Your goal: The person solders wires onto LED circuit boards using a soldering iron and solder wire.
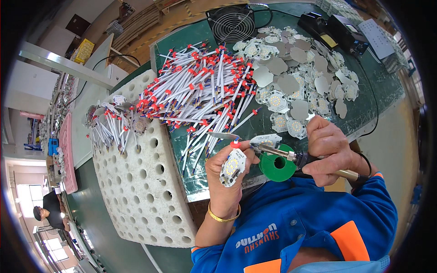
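Note:
My left hand (221,161) is closed round a small white LED circuit board (233,168) with yellow chips. A red ring (235,144) with a short wire end stands at the board's upper edge. My right hand (332,148) grips a soldering iron (277,151), its metal barrel pointing left towards the held board. Whether the tip touches anything I cannot tell. Under the barrel is a green spool (277,169). Just beyond the tip lies another LED board (267,139). A thin grey curved piece (223,135) shows above my left fingers; its kind is unclear.
White wires with red rings (195,86) are heaped on the green table. To their right lie piled LED boards (296,77). A fan (231,23) and black boxes (334,34) stand behind. At left, a white foam block (141,195) with holes carries wired boards (116,123).

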Demonstrator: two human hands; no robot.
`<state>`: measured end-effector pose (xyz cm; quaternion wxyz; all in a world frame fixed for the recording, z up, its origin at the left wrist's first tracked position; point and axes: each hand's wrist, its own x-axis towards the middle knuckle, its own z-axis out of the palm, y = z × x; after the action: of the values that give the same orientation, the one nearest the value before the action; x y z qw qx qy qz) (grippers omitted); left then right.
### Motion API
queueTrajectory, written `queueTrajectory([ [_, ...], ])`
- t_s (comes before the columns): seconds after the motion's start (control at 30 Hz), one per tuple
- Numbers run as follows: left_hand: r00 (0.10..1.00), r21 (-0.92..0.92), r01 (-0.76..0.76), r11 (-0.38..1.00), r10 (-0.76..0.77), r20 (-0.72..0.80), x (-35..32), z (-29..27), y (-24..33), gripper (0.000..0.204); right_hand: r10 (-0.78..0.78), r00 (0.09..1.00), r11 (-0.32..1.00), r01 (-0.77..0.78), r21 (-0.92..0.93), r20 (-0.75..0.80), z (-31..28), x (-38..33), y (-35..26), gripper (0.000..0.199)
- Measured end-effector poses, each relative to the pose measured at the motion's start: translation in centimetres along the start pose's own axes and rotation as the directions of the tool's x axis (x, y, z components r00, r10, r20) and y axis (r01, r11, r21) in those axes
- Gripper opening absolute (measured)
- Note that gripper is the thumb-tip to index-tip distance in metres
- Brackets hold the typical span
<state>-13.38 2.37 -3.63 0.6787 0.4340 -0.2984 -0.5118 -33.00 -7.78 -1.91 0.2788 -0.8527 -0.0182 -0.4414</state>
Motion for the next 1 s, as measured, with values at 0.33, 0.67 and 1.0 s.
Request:
queueTrajectory([
  [0.33, 1.000, 0.000, -0.002, 1.000, 0.002, 0.015, 0.2, 0.1, -0.1, 0.022, 0.058, 0.990, 0.978, -0.030, 0.207, -0.130, 0.1, -0.1, 0.3, 0.027],
  [0.67, 0.970, -0.177, 0.230, 0.957, -0.240, -0.037, 0.4, -0.6, -0.4, 0.022, 0.047, 0.986, 0.989, -0.024, 0.144, -0.157, 0.4, 0.0, -0.1, 0.027],
  [1.0, 0.999, -0.006, -0.037, 0.999, 0.037, -0.007, -0.4, 0.3, 0.3, 0.019, 0.038, 0.994, 0.976, -0.015, 0.216, -0.105, -0.3, 0.1, -0.5, 0.027],
])
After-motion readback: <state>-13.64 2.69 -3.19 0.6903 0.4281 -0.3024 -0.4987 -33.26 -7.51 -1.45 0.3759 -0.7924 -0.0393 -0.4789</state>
